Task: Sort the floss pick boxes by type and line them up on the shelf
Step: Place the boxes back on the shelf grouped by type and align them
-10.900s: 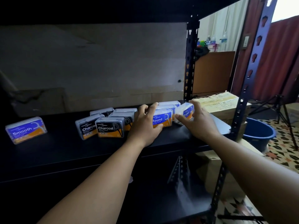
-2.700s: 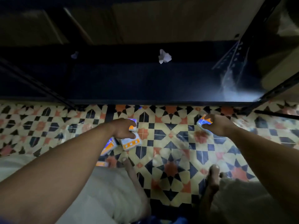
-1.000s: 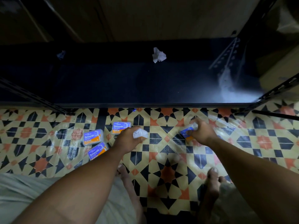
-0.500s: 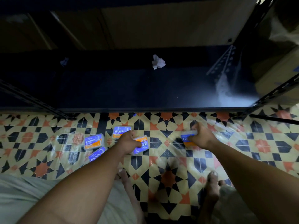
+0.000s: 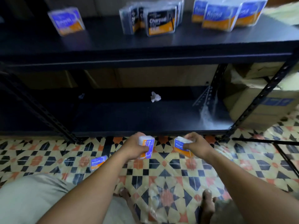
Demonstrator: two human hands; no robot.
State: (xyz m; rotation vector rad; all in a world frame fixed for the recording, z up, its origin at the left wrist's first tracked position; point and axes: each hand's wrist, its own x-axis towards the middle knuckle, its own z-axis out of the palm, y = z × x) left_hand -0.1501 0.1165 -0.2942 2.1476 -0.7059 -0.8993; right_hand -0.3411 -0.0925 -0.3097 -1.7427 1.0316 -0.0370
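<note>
At the near edge, a knee in pale cloth [image 5: 32, 196] was seen at the lower left, and bare toes [image 5: 207, 199] were planted on the patterned tile floor [image 5: 161, 173]. Both forearms were stretched forward over the tiles.

The left hand [image 5: 135, 147] was curled round a Smooth box [image 5: 148, 149], which was held on end with the thumb laid across its label. The right hand [image 5: 196, 145] was closed on a Round box [image 5: 179, 147], with the fingers hooked over its top edge. The two held boxes were kept near each other without touching, just in front of the lower shelf [image 5: 129, 118]. Whether either was clear of the floor could not be told. A second Smooth box [image 5: 97, 162] was left lying flat on the tiles beside the left forearm, which partly hid it.

Farther in, a crumpled white paper [image 5: 155, 97] was seen toward the back of the lower shelf. A cardboard carton [image 5: 258, 102] was set to the right of the rack's post.

Farthest away, on the upper shelf [image 5: 145, 46], a lone Smooth box [image 5: 67, 21] was stood upright at the left, well apart from the rest. The Charcoal boxes [image 5: 161, 22] were bunched in the middle, and the Round boxes [image 5: 218, 15] were grouped at the right. All of these were blurred.
</note>
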